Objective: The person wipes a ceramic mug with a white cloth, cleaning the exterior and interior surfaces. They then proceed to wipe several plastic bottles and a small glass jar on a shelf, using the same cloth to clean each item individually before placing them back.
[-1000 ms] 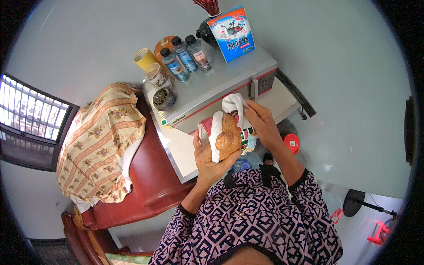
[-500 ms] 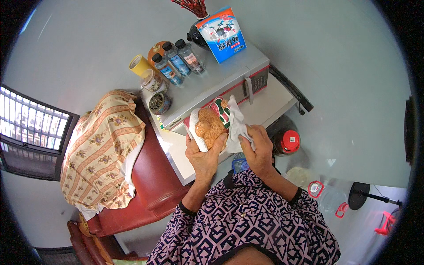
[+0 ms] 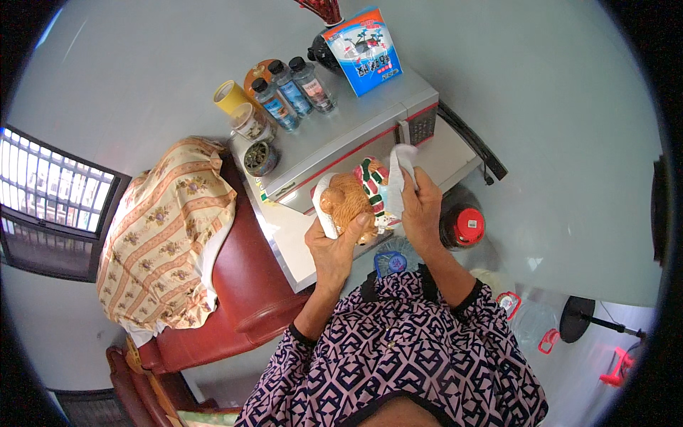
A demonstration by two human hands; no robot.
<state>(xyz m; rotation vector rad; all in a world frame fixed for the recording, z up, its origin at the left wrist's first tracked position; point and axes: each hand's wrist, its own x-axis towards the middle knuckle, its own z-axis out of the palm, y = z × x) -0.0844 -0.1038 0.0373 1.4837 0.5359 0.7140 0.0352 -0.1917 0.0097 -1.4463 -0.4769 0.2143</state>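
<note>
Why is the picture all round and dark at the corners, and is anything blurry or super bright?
In the head view, the wide fisheye lens leaves black corners; also in the head view, the window glares nearly white, the sofa has a soft shine, and the top of the cloth in the right hand looks smeared.

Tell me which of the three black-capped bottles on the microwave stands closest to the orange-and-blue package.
The rightmost bottle. Its label looks pinkish, whereas the left bottle and middle bottle have bluer labels and stand farther from the package.
</note>
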